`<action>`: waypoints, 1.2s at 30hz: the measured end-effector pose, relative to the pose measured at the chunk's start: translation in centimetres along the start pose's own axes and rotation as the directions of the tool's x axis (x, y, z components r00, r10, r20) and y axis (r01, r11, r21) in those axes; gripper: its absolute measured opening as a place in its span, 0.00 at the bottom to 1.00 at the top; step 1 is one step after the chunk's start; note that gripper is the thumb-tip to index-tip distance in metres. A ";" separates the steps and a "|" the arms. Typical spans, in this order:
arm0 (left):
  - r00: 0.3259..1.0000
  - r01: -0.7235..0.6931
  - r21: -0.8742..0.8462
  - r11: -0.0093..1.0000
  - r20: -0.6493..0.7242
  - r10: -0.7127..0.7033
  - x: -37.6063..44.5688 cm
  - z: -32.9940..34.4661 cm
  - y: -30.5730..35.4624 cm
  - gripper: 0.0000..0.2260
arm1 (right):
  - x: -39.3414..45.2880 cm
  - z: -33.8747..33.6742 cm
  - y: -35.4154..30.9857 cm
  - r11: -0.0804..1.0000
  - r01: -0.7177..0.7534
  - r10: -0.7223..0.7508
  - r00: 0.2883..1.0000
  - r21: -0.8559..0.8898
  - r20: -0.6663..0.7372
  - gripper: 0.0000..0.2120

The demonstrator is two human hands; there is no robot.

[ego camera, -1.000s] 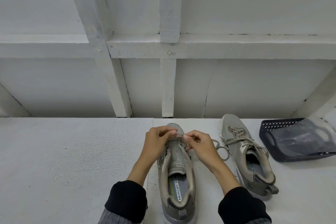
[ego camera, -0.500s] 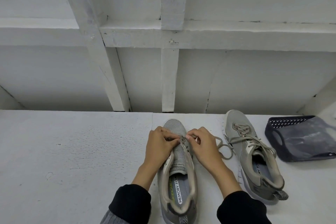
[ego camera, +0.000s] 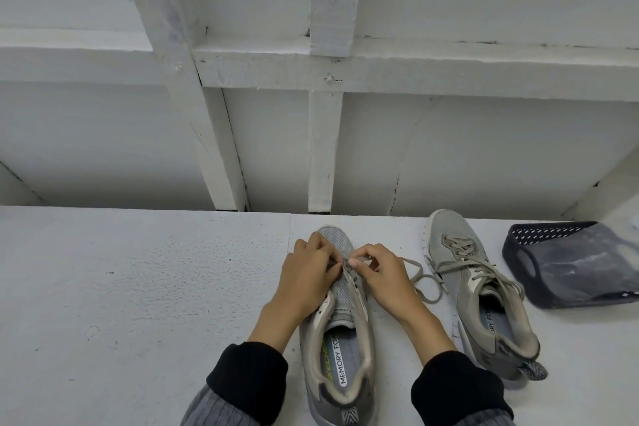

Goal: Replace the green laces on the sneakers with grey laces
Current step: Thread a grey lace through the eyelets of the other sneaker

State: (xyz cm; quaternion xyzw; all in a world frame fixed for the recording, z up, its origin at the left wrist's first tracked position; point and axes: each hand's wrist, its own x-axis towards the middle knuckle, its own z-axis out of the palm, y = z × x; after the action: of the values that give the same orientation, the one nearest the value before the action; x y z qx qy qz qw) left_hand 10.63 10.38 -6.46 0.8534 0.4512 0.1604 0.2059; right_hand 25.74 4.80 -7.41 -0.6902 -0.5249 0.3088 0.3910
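Both hands working at the front eyelets of the near sneaker [ego camera: 340,315]: left hand [ego camera: 307,278] curling over the left side of the toe end, fingertips closing on the lace end there; right hand [ego camera: 383,278] pinching the grey lace [ego camera: 420,275] between thumb and forefinger just over the lowest eyelets, knuckles of the two hands almost touching. Trailing from the right hand, the loose lace looping across the counter [ego camera: 138,287] toward the second sneaker [ego camera: 480,290], ending close beside its sole. Near sneaker sitting upright, toe pointing away, tongue lying bare with the upper eyelets showing unlaced, insole lettering reading "MEMORY FOAM". Second sneaker standing to the right, angling slightly outward, already carrying a grey lace crossing up its eyelets, ends lying slack over the collar. Resting further right, near the counter's edge, a dark perforated basket [ego camera: 539,235] tipping on its side with a clear plastic bag [ego camera: 584,266] lying over it; contents impossible to make out. Black cuffs over grey ribbed sleeves showing at both wrists. Rising behind the counter, white painted wall framing [ego camera: 325,149].
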 end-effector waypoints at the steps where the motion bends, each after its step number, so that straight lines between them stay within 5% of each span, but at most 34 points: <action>1: 0.999 -0.031 0.026 0.999 0.033 0.030 0.1 -0.3 -0.2 0.07 | 0.0 0.1 0.0 1.000 -0.007 0.006 1.000 0.028 0.005 0.04; 5: 0.997 -0.004 -0.269 0.963 0.075 0.025 0.2 -1.8 -1.8 0.05 | 0.0 0.0 -0.1 0.998 -0.028 0.026 0.999 0.064 0.024 0.05; 8: 0.995 0.081 -0.596 0.799 0.003 -0.099 -0.4 -2.5 -2.4 0.03 | 0.2 -0.1 -0.6 0.997 -0.037 0.037 0.999 -0.069 0.000 0.03; 15: 0.954 0.100 -0.680 0.726 -0.142 -0.265 -1.7 -0.8 -1.9 0.05 | 0.5 0.8 -4.0 0.987 -0.028 0.034 0.999 -0.160 0.034 0.08; 19: 0.948 0.125 -0.664 0.737 -0.140 -0.287 -2.0 0.0 -1.7 0.02 | 0.5 -0.6 -5.9 0.968 0.041 0.000 0.987 0.249 -0.161 0.10; 23: 0.929 0.182 -0.617 0.765 -0.146 -0.339 -1.8 -0.3 -1.1 0.05 | 0.5 -2.7 -9.3 0.784 0.146 -0.015 0.976 0.603 -0.217 0.08; 29: 0.909 0.374 -0.482 0.792 0.019 -0.417 -2.0 -2.0 -0.8 0.07 | 0.0 -0.8 -7.4 0.992 -0.009 0.020 0.996 0.126 -0.091 0.06; 32: 0.909 0.375 -0.526 0.763 0.048 -0.414 -2.4 -2.9 -1.2 0.02 | -0.3 1.2 -5.6 0.991 -0.008 0.008 1.000 -0.134 0.002 0.06; 36: 0.906 0.373 -0.592 0.714 0.066 -0.419 -2.8 -3.2 -1.7 0.03 | 0.0 2.3 -4.5 0.972 -0.009 0.026 0.997 -0.235 0.073 0.11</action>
State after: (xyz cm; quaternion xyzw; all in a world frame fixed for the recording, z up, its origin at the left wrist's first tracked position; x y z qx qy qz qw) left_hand 6.44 9.57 -4.79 0.6230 0.5576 0.2758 0.4742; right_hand 21.63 5.99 -4.68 -0.7240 -0.5659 0.2738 0.2838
